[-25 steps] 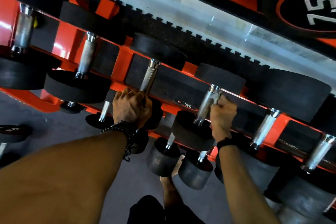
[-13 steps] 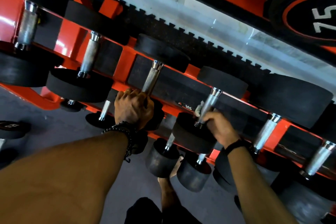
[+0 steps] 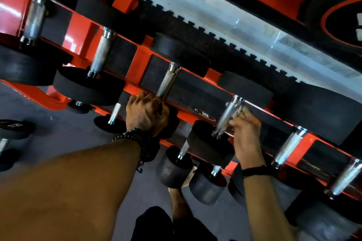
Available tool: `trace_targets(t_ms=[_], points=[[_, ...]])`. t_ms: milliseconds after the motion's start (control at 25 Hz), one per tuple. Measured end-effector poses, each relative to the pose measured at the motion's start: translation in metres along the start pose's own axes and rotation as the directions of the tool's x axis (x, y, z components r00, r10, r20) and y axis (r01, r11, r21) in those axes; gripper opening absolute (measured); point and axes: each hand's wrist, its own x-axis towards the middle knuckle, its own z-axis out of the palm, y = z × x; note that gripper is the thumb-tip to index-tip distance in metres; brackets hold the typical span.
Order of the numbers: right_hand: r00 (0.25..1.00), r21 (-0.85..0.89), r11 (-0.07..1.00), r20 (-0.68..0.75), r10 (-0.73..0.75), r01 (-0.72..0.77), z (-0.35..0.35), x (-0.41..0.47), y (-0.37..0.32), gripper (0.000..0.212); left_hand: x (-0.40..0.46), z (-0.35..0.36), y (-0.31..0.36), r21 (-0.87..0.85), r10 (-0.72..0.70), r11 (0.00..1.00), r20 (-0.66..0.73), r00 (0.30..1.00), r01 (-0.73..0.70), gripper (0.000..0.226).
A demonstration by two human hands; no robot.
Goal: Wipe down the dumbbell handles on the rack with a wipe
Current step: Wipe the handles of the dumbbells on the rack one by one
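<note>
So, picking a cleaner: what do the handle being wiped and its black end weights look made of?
Shiny silver dumbbell handle: likely chromed steel, crosshatch knurling, bright glints. Round black matte end weight: probably rubber-coated, dull and reflection-free.

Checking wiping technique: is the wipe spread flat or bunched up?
Bunched: the wipe is a crumpled wad pinched by the right hand against the handle.

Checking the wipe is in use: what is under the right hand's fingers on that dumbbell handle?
A pale wipe shows between the right hand and the knurled handle. The fingers cover most of the wipe, so its full spread is hidden.
</note>
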Motion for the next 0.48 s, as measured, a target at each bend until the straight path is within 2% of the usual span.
trace_targets(t_ms=[80,160,240,320,400,480], points=[[0.992,0.044,0.999,-0.121,-0.017,0.022,0.013,0.011,-0.006,0.036,0.001,0.002,-0.001,0.002,0.007,1.000,-0.002,1.000,-0.007,0.034],[0.984,0.083,0.996,-0.178,-0.015,0.031,0.019,0.003,-0.009,0.040,-0.002,0.001,0.000,-0.002,0.008,1.000,0.003,1.000,-0.008,0.033],[0.991,0.064,0.994,-0.103,-0.084,0.091,0.022,-0.007,-0.009,0.036,-0.001,0.001,0.000,0.008,0.006,1.000,-0.004,1.000,-0.006,0.031],[0.989,0.077,0.993,-0.123,-0.080,0.090,0.021,0.000,-0.009,0.033,0.002,0.002,-0.001,0.007,0.010,1.000,-0.017,1.000,-0.010,0.030],[0.984,0.213,0.977,-0.177,0.017,0.021,0.015,0.009,-0.013,0.034,-0.001,0.002,-0.001,0.019,0.018,1.000,-0.012,1.000,-0.018,0.030],[0.990,0.280,0.959,-0.143,-0.002,0.042,0.014,0.006,-0.010,0.028,-0.001,0.002,0.000,0.029,0.016,0.999,0.008,1.000,-0.016,0.031]])
